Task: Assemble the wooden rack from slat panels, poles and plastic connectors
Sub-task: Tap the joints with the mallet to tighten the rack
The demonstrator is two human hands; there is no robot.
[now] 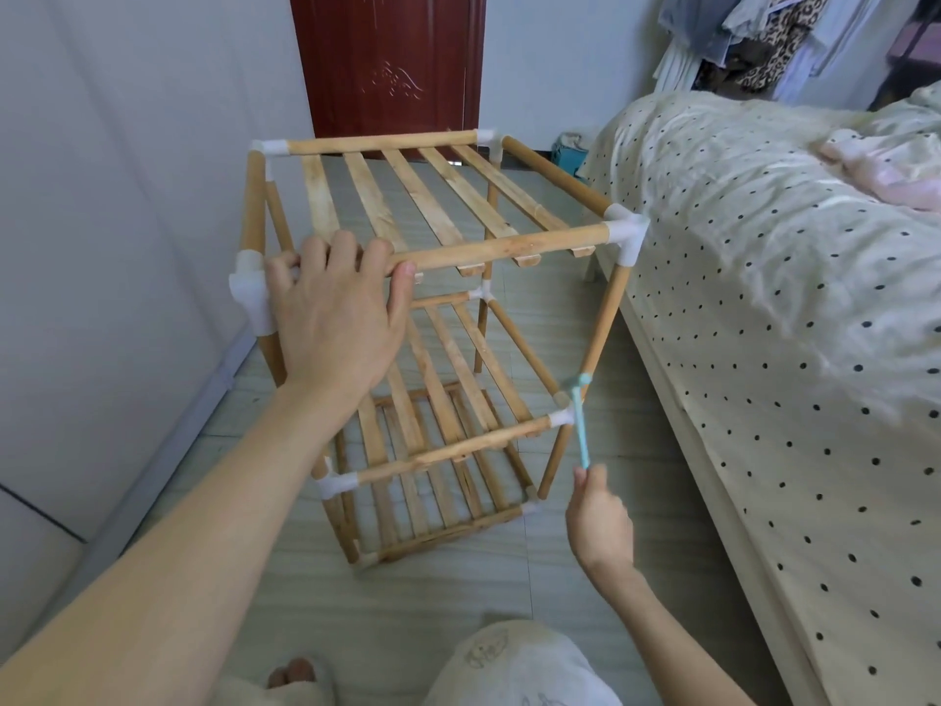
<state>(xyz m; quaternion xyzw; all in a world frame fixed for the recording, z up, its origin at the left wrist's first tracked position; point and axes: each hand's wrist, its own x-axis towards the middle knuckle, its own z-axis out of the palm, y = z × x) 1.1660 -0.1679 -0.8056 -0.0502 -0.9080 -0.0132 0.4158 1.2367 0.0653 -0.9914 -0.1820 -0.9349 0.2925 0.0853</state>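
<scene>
A three-tier wooden rack stands on the floor, its slat panels joined by poles and white plastic connectors. My left hand grips the near top pole close to the left corner connector. My right hand holds the handle of a small light-blue hammer. The hammer's head is up against the front right pole, just above the middle shelf's corner connector.
A bed with a dotted cover runs along the right, close to the rack. A white wall is on the left and a dark red door behind. Clothes hang at top right. My knee is at the bottom.
</scene>
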